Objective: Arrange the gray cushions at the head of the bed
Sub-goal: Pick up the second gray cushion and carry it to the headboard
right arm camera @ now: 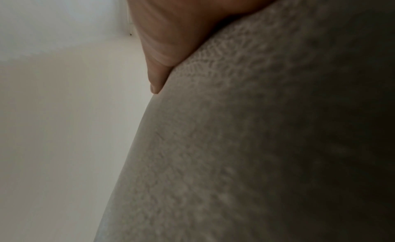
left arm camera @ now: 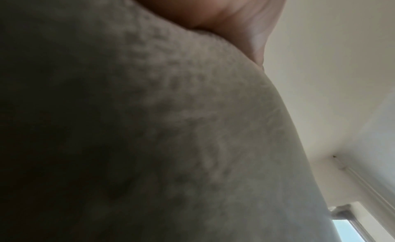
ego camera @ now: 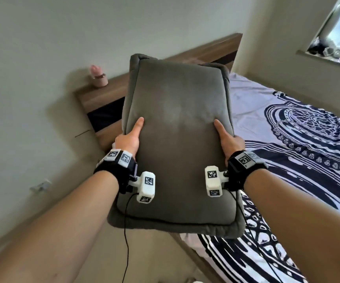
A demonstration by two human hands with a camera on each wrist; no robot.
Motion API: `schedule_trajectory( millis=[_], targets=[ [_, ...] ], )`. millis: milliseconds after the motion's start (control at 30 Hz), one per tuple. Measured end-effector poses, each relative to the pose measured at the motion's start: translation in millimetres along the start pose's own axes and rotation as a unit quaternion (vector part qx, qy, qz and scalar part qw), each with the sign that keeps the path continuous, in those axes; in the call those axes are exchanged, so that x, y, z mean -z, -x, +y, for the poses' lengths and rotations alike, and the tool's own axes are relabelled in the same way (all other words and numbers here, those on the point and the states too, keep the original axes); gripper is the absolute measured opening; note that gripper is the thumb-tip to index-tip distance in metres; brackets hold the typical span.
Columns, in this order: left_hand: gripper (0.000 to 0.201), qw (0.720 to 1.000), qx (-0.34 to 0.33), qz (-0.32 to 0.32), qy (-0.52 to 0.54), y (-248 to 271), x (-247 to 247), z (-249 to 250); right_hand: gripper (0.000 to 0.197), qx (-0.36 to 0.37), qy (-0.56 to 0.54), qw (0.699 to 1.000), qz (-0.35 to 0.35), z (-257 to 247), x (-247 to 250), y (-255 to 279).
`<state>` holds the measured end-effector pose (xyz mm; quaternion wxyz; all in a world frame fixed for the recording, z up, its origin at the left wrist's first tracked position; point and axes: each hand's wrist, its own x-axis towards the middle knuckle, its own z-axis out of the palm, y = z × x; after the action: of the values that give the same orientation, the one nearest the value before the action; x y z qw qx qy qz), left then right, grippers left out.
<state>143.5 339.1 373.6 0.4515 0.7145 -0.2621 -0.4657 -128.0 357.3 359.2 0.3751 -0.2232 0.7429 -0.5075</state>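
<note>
A gray cushion [ego camera: 175, 127] with a flanged edge is held up in the air in front of me, over the bed's near-left corner. My left hand [ego camera: 129, 137] grips its left side with the thumb on top and the fingers hidden underneath. My right hand [ego camera: 227, 139] grips the right side the same way. In the left wrist view the cushion [left arm camera: 171, 135] fills most of the picture under my left hand [left arm camera: 224, 17]. The right wrist view shows the cushion [right arm camera: 256, 144] pressed against my right hand [right arm camera: 166, 34].
The bed [ego camera: 299, 139] with a blue-and-white patterned cover stretches to the right. A wooden headboard [ego camera: 205, 52] with a ledge runs along the wall and carries a small pink object [ego camera: 98, 77]. A window sill [ego camera: 328, 56] with small items is at the far right.
</note>
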Motion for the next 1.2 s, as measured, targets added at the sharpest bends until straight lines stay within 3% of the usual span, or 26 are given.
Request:
schedule_trajectory(
  millis=[100,233,366,533,633,866,1199],
  targets=[
    [0.115,1.0,-0.002,0.012,0.023,-15.7,20.1,7.9,0.11,-0.004,0.011,1.0,-0.014,-3.8,-38.8,-2.5],
    [0.108,1.0,0.002,0.015,-0.006,-46.9,33.6,21.8,0.087,-0.016,0.017,0.999,-0.039,-11.2,-80.8,-6.3],
    [0.101,0.999,0.003,0.018,-0.051,-94.3,25.1,31.0,0.091,-0.036,-0.001,0.999,-0.031,-7.1,-117.9,-31.3],
    [0.115,0.997,-0.019,-0.012,-0.072,-174.6,-34.0,53.9,0.105,-0.079,-0.05,0.996,0.009,-0.2,-153.4,-99.2],
    [0.105,0.993,-0.043,-0.037,-0.099,-213.3,-73.0,83.1,0.117,-0.11,-0.07,0.991,0.043,-2.8,-173.4,-142.5],
    [0.085,0.988,-0.047,-0.086,-0.115,-295.8,-126.2,122.1,0.109,-0.111,-0.084,0.987,0.083,-42.0,-212.4,-193.0],
    [0.081,0.976,-0.028,-0.155,-0.148,-403.4,-191.5,141.6,0.117,-0.142,-0.091,0.972,0.163,-51.4,-266.5,-257.4]
  ],
)
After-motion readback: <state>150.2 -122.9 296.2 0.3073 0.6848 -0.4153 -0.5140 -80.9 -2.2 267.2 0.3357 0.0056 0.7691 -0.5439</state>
